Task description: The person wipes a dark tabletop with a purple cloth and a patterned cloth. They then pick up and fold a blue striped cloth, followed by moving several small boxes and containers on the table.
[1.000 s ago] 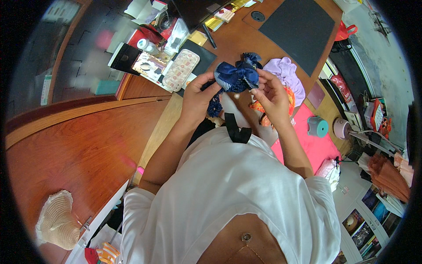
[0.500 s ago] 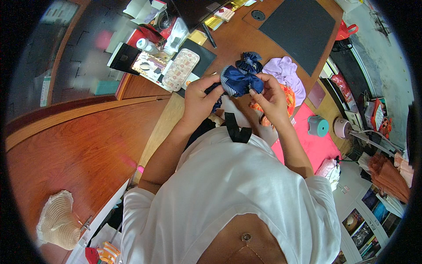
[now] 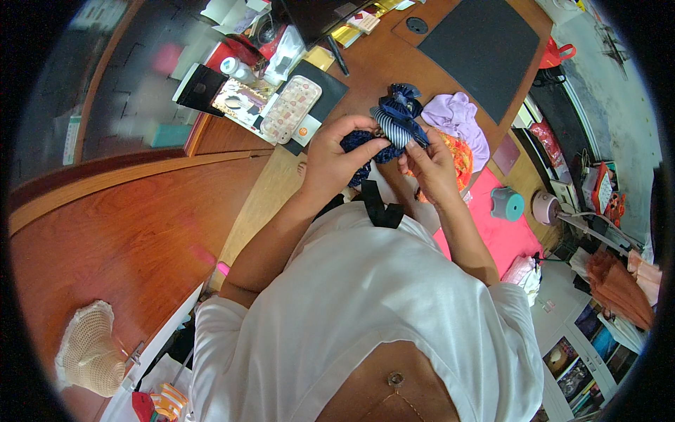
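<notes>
Over my lap, a navy fabric hair bow (image 3: 396, 131) with white stripes is held between both hands. My left hand (image 3: 330, 155) is closed, thumb and fingers pinching the bow's left side; dark dotted navy fabric bunches beneath these fingers. My right hand (image 3: 434, 172) pinches the bow's lower right edge with thumb and forefinger. Just beyond it lies more ruffled navy fabric (image 3: 404, 97); whether it is a separate piece I cannot tell. To the right are a lilac cloth (image 3: 455, 116) and an orange patterned fabric (image 3: 462, 158), partly hidden by my right hand.
A brown desk (image 3: 380, 60) carries a black mat (image 3: 485, 53), a pale patterned case (image 3: 292, 109), a white bottle (image 3: 235, 69) and a dark screen (image 3: 313, 17). A teal stool (image 3: 510, 204) stands at right by a pink mat (image 3: 485, 211). A knitted hat (image 3: 88, 348) hangs at lower left.
The bow has turned in my hands, so its striped band now faces up and stands steeper. My left hand has shifted right, closer to my right hand.
</notes>
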Available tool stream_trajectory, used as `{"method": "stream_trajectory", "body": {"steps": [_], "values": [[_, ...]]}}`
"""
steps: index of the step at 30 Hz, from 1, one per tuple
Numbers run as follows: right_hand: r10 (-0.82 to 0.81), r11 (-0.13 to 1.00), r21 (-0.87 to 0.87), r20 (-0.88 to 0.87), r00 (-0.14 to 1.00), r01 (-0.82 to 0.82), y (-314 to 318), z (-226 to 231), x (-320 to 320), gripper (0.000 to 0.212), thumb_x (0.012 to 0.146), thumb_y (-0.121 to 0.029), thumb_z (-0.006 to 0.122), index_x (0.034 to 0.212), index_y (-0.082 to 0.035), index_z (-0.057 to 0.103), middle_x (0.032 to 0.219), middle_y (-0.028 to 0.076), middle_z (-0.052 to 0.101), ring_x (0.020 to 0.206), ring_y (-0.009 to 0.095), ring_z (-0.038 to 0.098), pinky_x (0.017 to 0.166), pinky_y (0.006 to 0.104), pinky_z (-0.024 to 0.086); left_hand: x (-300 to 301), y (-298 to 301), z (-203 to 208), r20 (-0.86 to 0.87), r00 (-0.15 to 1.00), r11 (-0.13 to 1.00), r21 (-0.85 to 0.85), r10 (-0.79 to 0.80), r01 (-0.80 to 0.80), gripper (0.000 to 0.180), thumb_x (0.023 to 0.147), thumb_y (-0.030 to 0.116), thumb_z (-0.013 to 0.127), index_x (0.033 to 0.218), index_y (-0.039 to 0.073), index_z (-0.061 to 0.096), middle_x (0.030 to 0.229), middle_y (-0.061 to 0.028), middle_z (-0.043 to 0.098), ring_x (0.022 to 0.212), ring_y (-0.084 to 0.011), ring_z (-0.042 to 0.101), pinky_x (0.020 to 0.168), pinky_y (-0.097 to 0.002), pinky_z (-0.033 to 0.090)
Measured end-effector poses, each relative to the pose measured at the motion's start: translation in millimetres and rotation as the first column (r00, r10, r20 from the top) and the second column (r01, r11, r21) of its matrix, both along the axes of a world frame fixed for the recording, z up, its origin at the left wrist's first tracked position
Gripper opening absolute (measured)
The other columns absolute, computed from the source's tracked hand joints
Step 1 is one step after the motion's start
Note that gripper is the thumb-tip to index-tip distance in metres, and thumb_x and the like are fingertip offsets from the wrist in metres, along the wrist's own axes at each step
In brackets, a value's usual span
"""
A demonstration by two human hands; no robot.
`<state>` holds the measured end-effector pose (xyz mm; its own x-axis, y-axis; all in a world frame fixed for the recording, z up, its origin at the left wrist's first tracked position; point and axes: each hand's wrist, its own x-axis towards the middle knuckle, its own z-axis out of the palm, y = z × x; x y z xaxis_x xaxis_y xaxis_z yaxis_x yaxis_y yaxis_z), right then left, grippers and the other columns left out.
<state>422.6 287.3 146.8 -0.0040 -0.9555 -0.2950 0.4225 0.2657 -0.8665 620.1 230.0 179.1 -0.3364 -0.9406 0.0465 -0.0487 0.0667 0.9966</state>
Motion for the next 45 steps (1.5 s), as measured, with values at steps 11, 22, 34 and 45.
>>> {"method": "stream_trajectory", "body": {"steps": [11,22,34,45], "values": [[-0.013,1.0,0.013,-0.069,0.998,0.014,-1,-1,2,0.023,0.1,-0.011,0.064,0.118,-0.001,0.056,0.091,0.005,0.065,0.073,0.01,0.062,0.065,0.0243,0.052,8,-2,3,0.229,0.973,0.983,-0.183,0.023,0.02,0.018,0.089,0.011,0.073,0.104,0.002,0.069,0.084,-0.003,0.07,0.071,-0.0088,0.062,0.064,-0.0261,0.05],[-0.072,0.997,-0.035,-0.092,0.993,0.069,-2,3,7,0.02,0.1,-0.007,0.062,0.118,-0.002,0.054,0.09,0.005,0.063,0.075,0.012,0.062,0.065,0.0248,0.052,12,4,19,0.087,0.996,0.998,-0.051,-0.035,0.039,0.023,0.09,0.012,0.073,0.11,0.001,0.068,0.099,-0.0069,0.072,0.091,-0.0146,0.066,0.082,-0.0275,0.052],[-0.176,0.948,-0.318,-0.493,0.852,0.012,2,3,22,0.03,0.089,0.012,0.063,0.115,0.0,0.056,0.107,0.007,0.061,0.094,0.016,0.065,0.079,0.027,0.056,46,6,23,-0.2,0.979,0.855,0.503,-0.027,0.126,0.03,0.094,0.025,0.069,0.11,-0.001,0.07,0.094,-0.0005,0.065,0.08,-0.0068,0.058,0.07,-0.0225,0.046],[-0.344,0.861,-0.488,-0.767,0.542,-0.144,5,26,47,0.034,0.078,0.006,0.07,0.111,0.0,0.063,0.106,0.015,0.064,0.098,0.03,0.065,0.085,0.0344,0.054,73,5,-7,-0.353,0.935,0.743,0.629,0.009,0.23,0.033,0.092,0.019,0.073,0.119,0.001,0.064,0.095,-0.0024,0.064,0.07,-0.0079,0.058,0.06,-0.022,0.047]]}}
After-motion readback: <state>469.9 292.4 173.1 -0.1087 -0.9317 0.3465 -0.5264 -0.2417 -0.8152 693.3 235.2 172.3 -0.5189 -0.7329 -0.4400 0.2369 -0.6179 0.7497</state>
